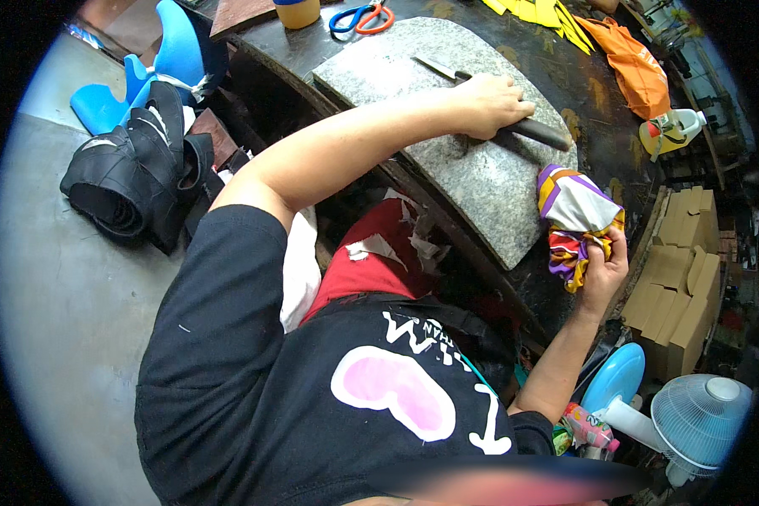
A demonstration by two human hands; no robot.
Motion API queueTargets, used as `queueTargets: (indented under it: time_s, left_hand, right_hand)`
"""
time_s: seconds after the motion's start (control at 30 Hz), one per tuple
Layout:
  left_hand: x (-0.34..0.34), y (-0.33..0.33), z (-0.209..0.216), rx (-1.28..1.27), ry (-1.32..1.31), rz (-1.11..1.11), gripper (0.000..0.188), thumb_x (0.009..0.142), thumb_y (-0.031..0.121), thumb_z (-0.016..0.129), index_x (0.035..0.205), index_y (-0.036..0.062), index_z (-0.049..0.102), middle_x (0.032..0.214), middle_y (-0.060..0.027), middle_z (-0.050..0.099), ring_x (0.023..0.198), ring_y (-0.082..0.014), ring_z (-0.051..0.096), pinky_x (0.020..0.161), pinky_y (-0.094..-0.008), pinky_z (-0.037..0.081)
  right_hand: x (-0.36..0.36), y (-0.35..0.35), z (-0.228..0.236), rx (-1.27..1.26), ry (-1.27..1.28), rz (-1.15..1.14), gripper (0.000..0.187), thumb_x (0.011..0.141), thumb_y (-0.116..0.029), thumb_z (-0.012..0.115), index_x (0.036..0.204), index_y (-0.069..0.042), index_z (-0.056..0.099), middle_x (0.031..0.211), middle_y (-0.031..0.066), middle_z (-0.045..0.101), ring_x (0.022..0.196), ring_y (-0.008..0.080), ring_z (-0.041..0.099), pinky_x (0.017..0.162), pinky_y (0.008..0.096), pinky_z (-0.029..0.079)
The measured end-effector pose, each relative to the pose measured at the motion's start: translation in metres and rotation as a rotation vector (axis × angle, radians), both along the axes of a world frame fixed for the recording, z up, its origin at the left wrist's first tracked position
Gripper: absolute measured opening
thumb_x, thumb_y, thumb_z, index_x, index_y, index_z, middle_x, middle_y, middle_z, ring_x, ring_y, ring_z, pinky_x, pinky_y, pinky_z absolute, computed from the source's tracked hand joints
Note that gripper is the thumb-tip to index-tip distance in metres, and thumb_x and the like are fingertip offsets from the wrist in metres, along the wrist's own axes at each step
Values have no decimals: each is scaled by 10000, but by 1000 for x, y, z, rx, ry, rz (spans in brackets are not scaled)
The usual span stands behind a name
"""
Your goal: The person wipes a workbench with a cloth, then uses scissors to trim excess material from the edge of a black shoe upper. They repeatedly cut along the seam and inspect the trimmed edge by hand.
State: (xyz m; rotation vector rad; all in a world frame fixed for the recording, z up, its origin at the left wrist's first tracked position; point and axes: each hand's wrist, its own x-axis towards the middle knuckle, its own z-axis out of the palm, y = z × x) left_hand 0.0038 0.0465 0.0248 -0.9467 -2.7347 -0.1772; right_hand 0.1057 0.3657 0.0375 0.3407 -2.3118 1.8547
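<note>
The left hand point(491, 107) curls round the knife point(541, 135), which slants down rightward. Below its handle end, the right hand point(607, 257) pinches the cloth point(584, 202) at frame right.

Into a workshop, it looks like: here's a stained bench point(552, 55) with a stone slab point(371, 67), a knife point(535, 133) and scissors point(369, 10) on top, rolled black material point(114, 190) heaped left, cartons point(675, 270) right

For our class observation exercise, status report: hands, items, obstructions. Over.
Left grip on black-handled knife, over grey stone slab. Right grip holding multicoloured cloth. Scissors beyond slab, clear of both.
</note>
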Motion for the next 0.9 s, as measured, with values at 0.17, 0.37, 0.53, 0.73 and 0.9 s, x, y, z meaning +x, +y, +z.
queueTargets:
  time_s: [0.17, 0.37, 0.53, 0.73, 0.9]
  left_hand:
    - [-10, -4, 2, 6, -30, -67, 531, 643, 208, 694, 1137, 80, 549, 1039, -167, 600, 1015, -345, 575, 851, -434, 478]
    - [-16, -5, 2, -12, -24, -123, 511, 636, 235, 688, 1096, 59, 549, 961, -147, 631, 1001, -355, 573, 839, -444, 477]
    - [-28, -18, 10, 115, 188, -175, 459, 622, 244, 690, 1029, 87, 549, 917, -107, 642, 976, -304, 582, 786, -431, 440]
    - [-47, -38, 66, 149, 259, -119, 466, 619, 229, 699, 1038, 96, 544, 926, -120, 623, 935, -333, 592, 823, -428, 479]
    - [-30, -36, 128, 144, 179, -99, 233, 680, 250, 686, 832, 80, 640, 970, -143, 629, 865, -340, 607, 707, -488, 452]
  right_hand:
    - [-5, -9, 6, 33, 131, -39, 287, 834, 69, 570, 1115, 11, 576, 1071, 39, 585, 963, 135, 554, 878, 282, 449]
    - [5, -55, -8, 1104, 246, 200, 483, 770, -222, 659, 1236, -117, 591, 1301, 266, 468, 1274, 495, 340, 1100, 530, 253]
    - [-16, -84, -6, 1145, 400, 166, 535, 760, -365, 691, 1238, -143, 601, 1332, 256, 448, 1249, 502, 366, 1085, 550, 274]
    - [-79, -188, -12, 1197, 489, 187, 523, 808, -540, 605, 1218, -216, 628, 1308, 158, 513, 1203, 382, 466, 994, 507, 399]
    - [-57, -305, -21, 974, 749, 511, 404, 734, -339, 702, 1121, -229, 663, 1149, 84, 617, 1088, 291, 562, 894, 441, 483]
